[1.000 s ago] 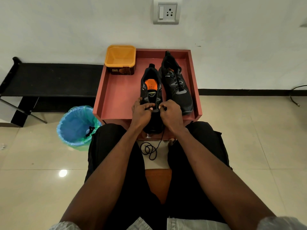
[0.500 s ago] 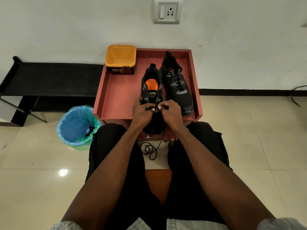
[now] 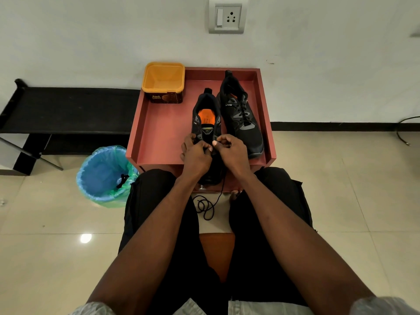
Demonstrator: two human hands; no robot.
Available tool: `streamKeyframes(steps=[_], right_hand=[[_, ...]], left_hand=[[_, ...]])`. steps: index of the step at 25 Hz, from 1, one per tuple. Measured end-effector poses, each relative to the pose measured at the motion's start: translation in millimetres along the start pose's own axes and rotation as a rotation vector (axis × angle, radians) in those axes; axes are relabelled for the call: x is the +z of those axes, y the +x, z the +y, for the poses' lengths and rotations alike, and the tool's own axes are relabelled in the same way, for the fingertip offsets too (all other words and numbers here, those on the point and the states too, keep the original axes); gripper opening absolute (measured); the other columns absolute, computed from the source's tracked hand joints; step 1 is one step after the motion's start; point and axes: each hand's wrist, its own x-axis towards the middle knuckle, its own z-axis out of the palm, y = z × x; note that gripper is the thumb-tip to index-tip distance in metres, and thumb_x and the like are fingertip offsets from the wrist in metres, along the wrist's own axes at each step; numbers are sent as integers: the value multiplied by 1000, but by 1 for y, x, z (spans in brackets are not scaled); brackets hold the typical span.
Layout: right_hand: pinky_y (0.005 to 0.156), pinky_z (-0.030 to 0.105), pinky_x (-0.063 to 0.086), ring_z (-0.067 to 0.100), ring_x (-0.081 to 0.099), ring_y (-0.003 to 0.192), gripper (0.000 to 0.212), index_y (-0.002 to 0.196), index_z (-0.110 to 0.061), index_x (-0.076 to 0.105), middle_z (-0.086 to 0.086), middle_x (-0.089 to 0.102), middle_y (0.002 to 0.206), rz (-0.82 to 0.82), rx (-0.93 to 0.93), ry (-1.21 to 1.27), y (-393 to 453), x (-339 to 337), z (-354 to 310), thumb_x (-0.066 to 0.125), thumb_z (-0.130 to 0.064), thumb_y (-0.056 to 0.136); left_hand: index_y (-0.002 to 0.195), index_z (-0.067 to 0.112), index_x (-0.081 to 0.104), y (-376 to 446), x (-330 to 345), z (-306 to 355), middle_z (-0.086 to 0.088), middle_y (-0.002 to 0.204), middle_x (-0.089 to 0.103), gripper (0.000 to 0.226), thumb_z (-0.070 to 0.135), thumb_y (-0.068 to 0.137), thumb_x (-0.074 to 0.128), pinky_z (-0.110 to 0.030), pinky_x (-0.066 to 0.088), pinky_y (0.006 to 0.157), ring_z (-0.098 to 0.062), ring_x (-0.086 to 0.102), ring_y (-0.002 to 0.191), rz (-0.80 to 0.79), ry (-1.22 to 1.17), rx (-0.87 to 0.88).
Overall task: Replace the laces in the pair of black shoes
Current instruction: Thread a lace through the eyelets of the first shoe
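Two black shoes sat on the red tray surface [image 3: 159,133], toes toward the person at 6 o'clock, heels at 12. Near shoe [image 3: 205,123] was unlaced at top, tongue exposed, orange insole visible; its toe overhung the tray's 6 o'clock edge, mostly hidden by hands. Second shoe [image 3: 242,117] lay just beside it at 3 o'clock, touching or nearly so, fully laced w/ black laces, grey side panels, small white logo, set slightly farther toward 12. Loose black lace [image 3: 205,206] ran from the near shoe's toe area down toward 6, ending in a loose coil on the pale floor btwn the knees.
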Motion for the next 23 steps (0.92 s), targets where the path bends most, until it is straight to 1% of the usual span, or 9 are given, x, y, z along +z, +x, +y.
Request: streamKeyframes(steps=[3,6,9,11,13,15,19,21,23], right_hand=[[77,24,49,11,63,89,20,100,-17,69,-2,68,94,20,32,-30,1,0,-4,73,-29,85],[61,21,38,4,54,71,14,91,-20,65,-8,60,78,44,6,-128,0,-1,-11,70,-31,84],[63,28,37,6,54,68,15,83,-19,62,-8,59,73,58,7,-137,0,-1,-13,67,-33,84],[67,29,40,10,59,74,20,82,-18,64,-6,63,76,47,45,-124,1,-1,-12,68,-37,84],[69,30,43,12,61,77,23,81,-18,65,-5,65,79,41,68,-132,2,-3,-10,69,-40,84],[70,31,46,13,61,77,25,83,-16,66,-4,66,80,33,76,-129,1,-5,-10,69,-41,84],[61,28,40,10,60,72,27,83,-16,65,-4,65,78,39,105,-142,-1,-3,-13,69,-43,84],[61,28,40,12,59,71,31,82,-14,65,-2,64,76,41,113,-159,-1,-1,-14,69,-45,83],[60,29,38,15,60,70,38,79,-12,63,0,63,74,26,134,-171,-1,-2,-12,68,-49,83]], left_hand=[[108,9,61,-5,5,-2,-10,145,28,18,21,99,50,-48,31,106,-27,28,134,43,82,90],[103,3,58,-9,0,-3,-12,134,35,18,15,101,44,-40,44,100,-21,42,115,166,21,186],[97,8,55,-12,-19,3,-9,116,51,15,14,104,44,-33,50,92,-11,53,95,185,-537,-14],[96,5,58,-19,-39,6,-12,100,68,24,16,106,38,-37,52,95,-22,66,96,52,-1075,-117],[91,4,57,-27,-59,5,-15,87,72,31,16,107,32,-40,56,90,-32,71,93,-149,-1342,-151],[91,6,51,-35,-72,-3,-12,76,67,25,13,106,33,-34,58,73,-32,72,79,-421,-1159,-280],[89,7,51,-70,-65,-23,-10,69,62,16,5,102,41,-31,55,61,-27,69,66,-1203,-285,-449],[91,5,53,-76,-57,-26,-13,72,66,14,5,101,43,-31,57,60,-29,70,71,-1284,-45,-457],[95,2,59,-66,-53,-25,-16,82,68,12,9,100,51,-35,57,66,-29,68,78,-1069,-88,-371]])
